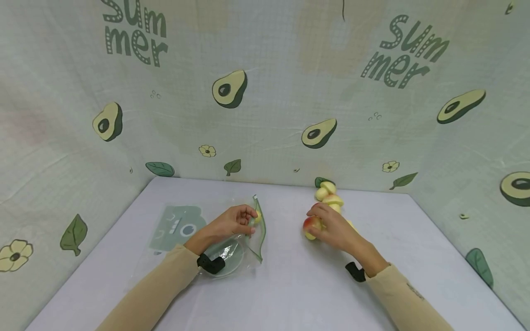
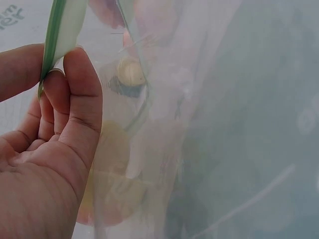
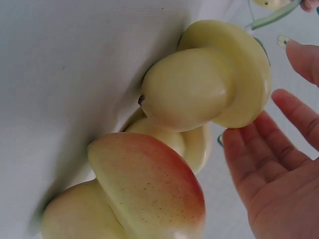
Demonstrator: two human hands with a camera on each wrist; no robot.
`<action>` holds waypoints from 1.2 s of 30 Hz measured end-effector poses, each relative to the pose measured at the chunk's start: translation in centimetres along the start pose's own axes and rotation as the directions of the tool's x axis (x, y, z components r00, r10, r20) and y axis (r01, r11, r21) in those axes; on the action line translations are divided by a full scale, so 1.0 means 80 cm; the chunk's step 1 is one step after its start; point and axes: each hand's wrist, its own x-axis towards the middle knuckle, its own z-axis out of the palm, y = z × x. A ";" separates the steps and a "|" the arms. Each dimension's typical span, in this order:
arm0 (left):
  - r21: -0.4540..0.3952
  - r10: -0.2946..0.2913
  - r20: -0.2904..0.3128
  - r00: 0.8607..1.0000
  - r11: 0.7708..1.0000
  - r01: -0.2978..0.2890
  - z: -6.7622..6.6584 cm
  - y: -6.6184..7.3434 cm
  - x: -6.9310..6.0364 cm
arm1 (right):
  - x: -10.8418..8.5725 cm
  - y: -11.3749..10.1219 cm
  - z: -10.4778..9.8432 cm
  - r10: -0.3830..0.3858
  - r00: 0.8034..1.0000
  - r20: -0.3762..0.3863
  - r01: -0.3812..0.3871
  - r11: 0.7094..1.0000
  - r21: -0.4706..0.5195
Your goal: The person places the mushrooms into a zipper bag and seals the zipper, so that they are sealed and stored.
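Note:
My left hand [image 1: 229, 224] pinches the green zip edge [image 2: 54, 37] of a clear plastic bag [image 1: 232, 250] between thumb and fingers. A pale yellow and reddish mushroom shape [image 2: 117, 184] shows blurred through the plastic beside that palm. My right hand [image 1: 337, 230] is at a red-and-yellow toy mushroom [image 1: 311, 226]. In the right wrist view its fingers [image 3: 249, 154] are spread, fingertips at the rim of a yellow mushroom cap [image 3: 244, 74]; firm contact cannot be told. Another mushroom [image 3: 154, 184], with a red-blushed cap, lies nearer that camera.
Several more toy mushrooms [image 1: 328, 187] run toward the back of the white table [image 1: 298, 294]. The bag has a pale green printed figure [image 1: 178, 228] and lies across the table's left part. A cloth with avocado prints [image 1: 229, 88] hangs behind and at both sides.

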 end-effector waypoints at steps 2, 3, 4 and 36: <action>-0.003 0.003 0.004 1.000 1.000 -0.003 0.000 0.000 0.000 | -0.001 0.001 -0.001 0.014 1.000 0.001 -0.014 1.000 -0.009; -0.006 0.004 0.006 1.000 1.000 -0.004 0.001 0.000 0.000 | -0.001 0.002 -0.001 0.017 1.000 0.000 -0.017 1.000 -0.013; -0.008 0.004 0.008 1.000 1.000 -0.004 0.001 0.001 0.000 | -0.001 0.003 -0.001 0.018 1.000 0.000 -0.018 1.000 -0.017; -0.024 0.030 0.026 0.999 0.999 -0.029 0.002 0.001 -0.001 | -0.005 0.011 0.002 0.084 0.994 0.072 -0.081 0.996 -0.039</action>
